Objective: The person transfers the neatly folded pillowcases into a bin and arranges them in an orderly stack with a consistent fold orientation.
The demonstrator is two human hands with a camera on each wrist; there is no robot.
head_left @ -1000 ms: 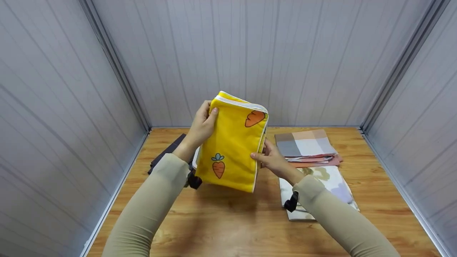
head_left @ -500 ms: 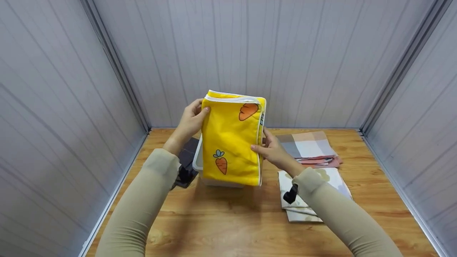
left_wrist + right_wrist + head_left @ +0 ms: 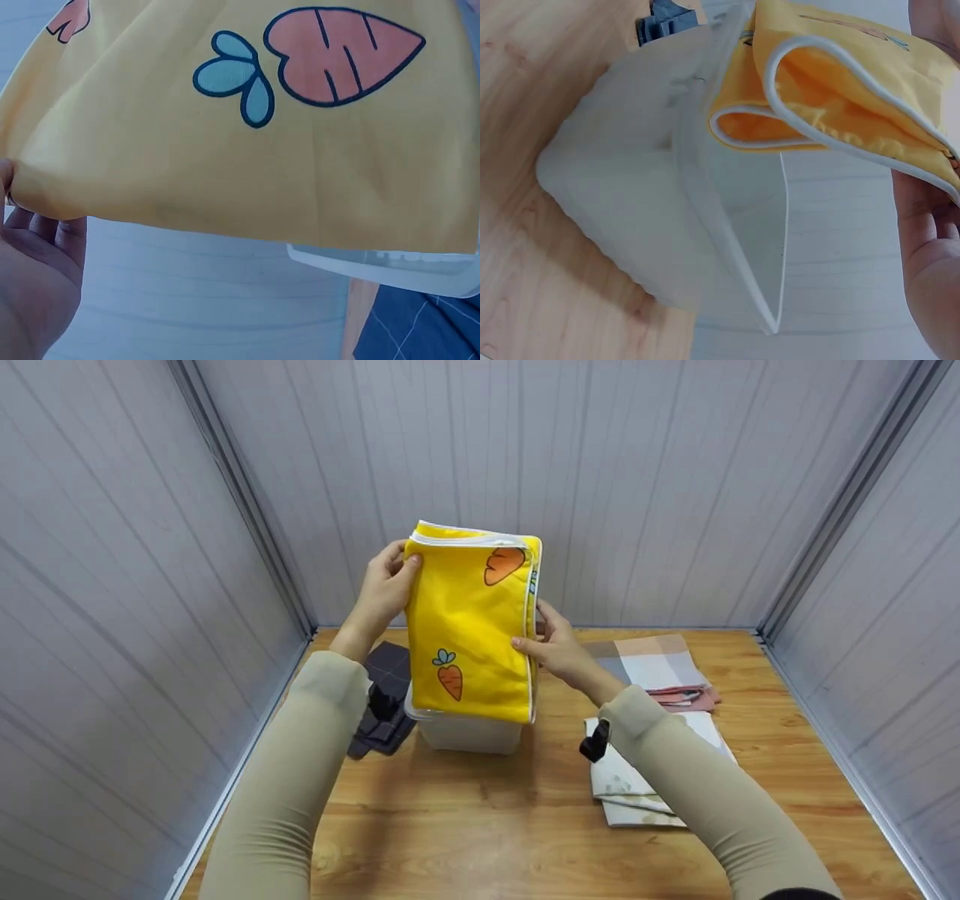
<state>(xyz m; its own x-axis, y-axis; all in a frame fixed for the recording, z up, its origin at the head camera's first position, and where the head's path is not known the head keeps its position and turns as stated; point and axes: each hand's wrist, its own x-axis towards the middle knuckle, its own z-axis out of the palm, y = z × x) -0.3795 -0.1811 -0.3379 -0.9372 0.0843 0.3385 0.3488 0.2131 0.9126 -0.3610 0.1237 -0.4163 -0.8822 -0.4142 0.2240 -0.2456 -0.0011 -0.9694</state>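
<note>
A folded yellow cloth point(image 3: 472, 622) with carrot prints and white edging hangs upright between both hands in the head view. My left hand point(image 3: 384, 589) pinches its upper left edge, thumb in front. Lower on the right side, my right hand point(image 3: 561, 649) grips the other edge with the thumb on the front face. Behind and below the cloth stands a white plastic bin point(image 3: 471, 735), its opening mostly hidden in the head view. In the right wrist view the cloth's looped lower folds overlap the bin's rim point(image 3: 718, 217).
Left of the bin lies a dark checked cloth point(image 3: 386, 727). To the right, a folded plaid cloth point(image 3: 649, 664) lies behind a folded white patterned cloth point(image 3: 626, 776), which the right sleeve partly covers. Panel walls point(image 3: 510, 450) enclose the wooden table point(image 3: 450, 832).
Both hands have carried the yellow cloth up, away and slightly left, turning it more upright. The bin behind it, hidden at first, now shows below the cloth.
</note>
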